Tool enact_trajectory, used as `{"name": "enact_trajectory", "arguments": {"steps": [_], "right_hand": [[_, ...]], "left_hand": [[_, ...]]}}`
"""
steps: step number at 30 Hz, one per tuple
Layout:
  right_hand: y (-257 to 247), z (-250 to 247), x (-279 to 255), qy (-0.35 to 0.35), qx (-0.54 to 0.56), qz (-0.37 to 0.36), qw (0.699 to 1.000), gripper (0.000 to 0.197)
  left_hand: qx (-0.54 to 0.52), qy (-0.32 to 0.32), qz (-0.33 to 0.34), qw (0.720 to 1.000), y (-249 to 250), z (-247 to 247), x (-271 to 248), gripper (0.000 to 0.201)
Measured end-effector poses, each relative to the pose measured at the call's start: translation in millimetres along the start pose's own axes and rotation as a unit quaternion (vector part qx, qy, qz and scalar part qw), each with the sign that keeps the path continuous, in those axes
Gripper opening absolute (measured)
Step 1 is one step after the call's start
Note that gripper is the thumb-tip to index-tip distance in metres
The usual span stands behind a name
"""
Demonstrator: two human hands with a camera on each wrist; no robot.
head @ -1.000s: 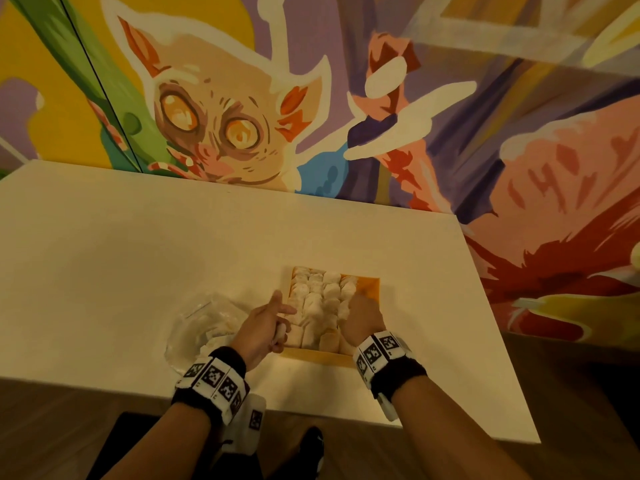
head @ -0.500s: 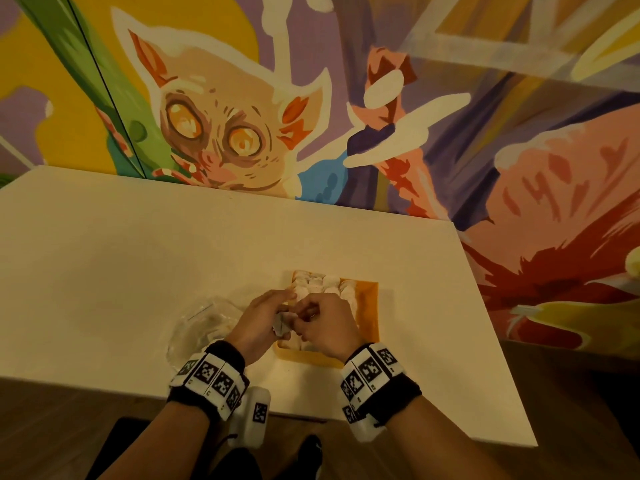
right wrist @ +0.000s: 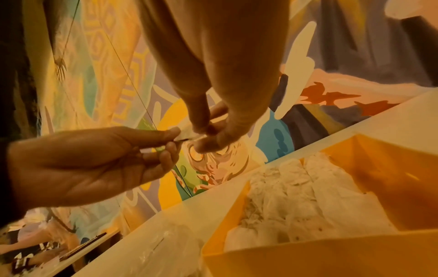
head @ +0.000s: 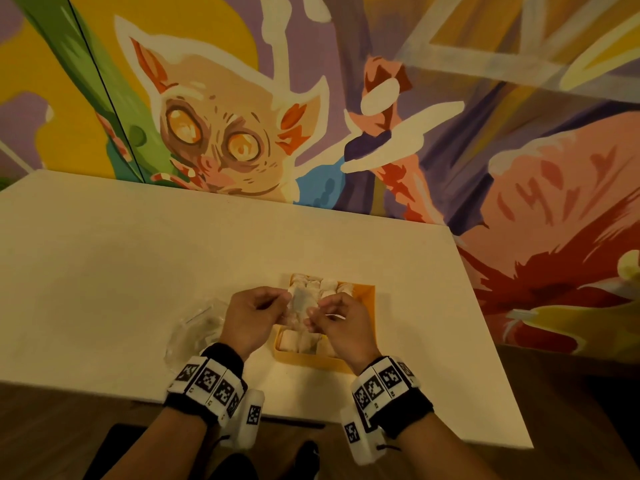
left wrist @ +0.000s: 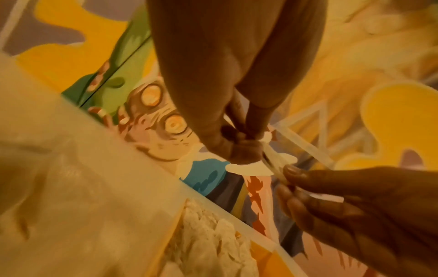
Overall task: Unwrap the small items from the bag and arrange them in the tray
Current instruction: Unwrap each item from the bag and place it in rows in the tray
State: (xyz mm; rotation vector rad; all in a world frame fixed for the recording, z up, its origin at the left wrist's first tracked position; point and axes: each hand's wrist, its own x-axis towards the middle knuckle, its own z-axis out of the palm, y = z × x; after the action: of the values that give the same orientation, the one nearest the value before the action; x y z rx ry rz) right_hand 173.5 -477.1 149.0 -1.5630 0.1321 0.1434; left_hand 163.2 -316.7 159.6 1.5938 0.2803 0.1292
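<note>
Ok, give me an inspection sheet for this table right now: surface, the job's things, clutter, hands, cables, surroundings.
Surface: pale table, against the wall.
Job's things: yellow tray mostly filled with white pieces, bare at its right side; clear bag left of it; wrapped piece held above the tray.
Clutter: nothing seen.
Hands: left hand and right hand each pinch the wrapper, pulling it apart.
Cables: nothing seen.
Surroundings: painted mural behind; wood floor.

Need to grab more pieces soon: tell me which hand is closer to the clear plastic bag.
Left. The left hand is just right of the bag; the right hand is farther right, above the tray.
</note>
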Motion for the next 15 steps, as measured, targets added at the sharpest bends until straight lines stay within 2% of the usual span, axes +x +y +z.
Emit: {"name": "enact_trajectory", "arguments": {"steps": [2,4,6,8,10,12,15], "right_hand": [[1,-3,2,-0.006,-0.050,0.014,0.999,0.031],[1,-6,3,-0.012,-0.096,0.010,0.995,0.039],[1,-8,5,-0.020,-0.119,-0.018,0.993,0.041],[1,-8,6,-0.030,-0.141,-0.054,0.988,0.038],[-2,-7,6,-0.041,-0.165,-0.089,0.981,0.024],[-7,-7,5,-0.051,-0.189,-0.115,0.974,0.011],[-10,-11,5,-0.051,-0.212,-0.132,0.967,0.019]], "left_hand": [[0.116,0.016,0.096,0.989,5,0,4,0.013],[0.261,-0.027,0.188,0.947,11,0,7,0.006],[0.365,-0.079,0.227,0.899,15,1,9,0.008],[0.409,-0.092,0.243,0.875,19,1,11,0.012],[0.442,-0.107,0.260,0.852,24,4,10,0.014],[0.439,-0.105,0.285,0.846,28,8,10,0.014],[0.425,-0.090,0.303,0.848,32,13,11,0.012]]}}
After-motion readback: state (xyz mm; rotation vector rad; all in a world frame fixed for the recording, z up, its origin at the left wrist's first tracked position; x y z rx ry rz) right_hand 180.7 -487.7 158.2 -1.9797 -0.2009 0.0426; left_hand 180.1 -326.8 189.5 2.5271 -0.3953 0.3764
